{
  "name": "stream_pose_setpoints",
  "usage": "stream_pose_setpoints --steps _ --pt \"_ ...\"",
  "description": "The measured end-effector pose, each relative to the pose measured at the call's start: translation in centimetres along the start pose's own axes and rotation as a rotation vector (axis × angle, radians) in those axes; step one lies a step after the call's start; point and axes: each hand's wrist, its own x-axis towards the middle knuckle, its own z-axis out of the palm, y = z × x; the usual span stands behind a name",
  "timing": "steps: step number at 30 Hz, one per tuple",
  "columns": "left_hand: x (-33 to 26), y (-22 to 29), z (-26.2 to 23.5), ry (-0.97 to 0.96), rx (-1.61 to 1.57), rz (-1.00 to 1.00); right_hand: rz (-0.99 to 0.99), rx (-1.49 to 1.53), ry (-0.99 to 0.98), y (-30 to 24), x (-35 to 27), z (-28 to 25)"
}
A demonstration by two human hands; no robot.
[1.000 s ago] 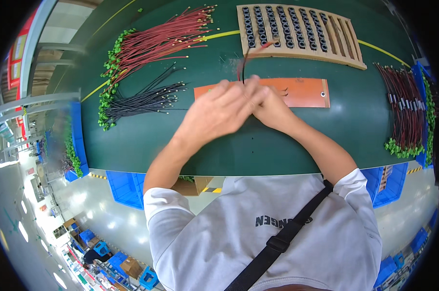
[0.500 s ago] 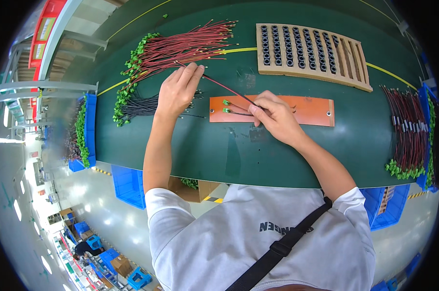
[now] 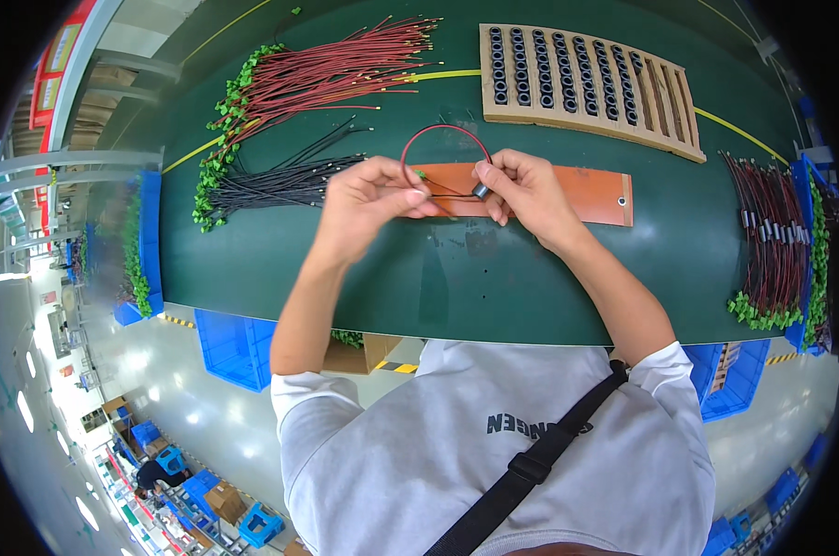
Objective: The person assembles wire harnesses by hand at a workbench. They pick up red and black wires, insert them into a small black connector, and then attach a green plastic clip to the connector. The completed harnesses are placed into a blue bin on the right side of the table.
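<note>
My left hand (image 3: 373, 202) is closed in a pinch on a red wire (image 3: 445, 127), which arches up in a loop toward my right hand. Between the fingers of my right hand (image 3: 528, 193) sits a small black ring-shaped core (image 3: 481, 190), with wire running to it from the left. Both hands are over an orange board (image 3: 582, 193) on the green table. A green connector (image 3: 420, 174) shows partly beside my left fingers; the rest of it is hidden. Left of my left hand lies a bundle of black wires (image 3: 276, 183) with green connectors.
Red wires (image 3: 336, 74) with green connectors lie at the far left. A cardboard tray (image 3: 659, 139) with rows of black cores stands at the back. At the right are wire assemblies (image 3: 770, 246) beside a blue bin (image 3: 798, 315). Another blue bin (image 3: 151, 241) stands left.
My left hand has moved down and toward my right hand. The red wire, stretched straight before, now bends in a loop. A black core now shows at my right fingers.
</note>
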Motion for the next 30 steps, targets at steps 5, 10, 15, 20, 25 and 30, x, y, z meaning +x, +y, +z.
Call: stream_pose_setpoints --steps 5,10,15,20,25,30 --pt "0.8 -2.6 3.0 0.055 -0.147 0.084 0.01 0.055 0.012 0.1 0.1 -0.1" --pt "0.9 -3.1 3.2 0.112 -0.186 0.166 0.014 0.08 0.029 -0.1 0.0 0.1" --pt "0.7 -3.1 3.1 0.138 -0.193 0.209 0.035 0.087 0.029 -0.1 0.0 0.0" --pt "0.2 -3.7 3.1 0.149 -0.205 0.24 0.037 0.119 0.019 -0.2 0.0 0.0" --pt "-0.8 -4.4 3.8 0.117 -0.185 0.283 0.034 0.135 0.027 -0.2 0.0 0.0" --pt "-1.0 -5.8 4.3 0.065 -0.019 0.371 0.016 0.105 0.013 0.1 -0.1 -0.2"
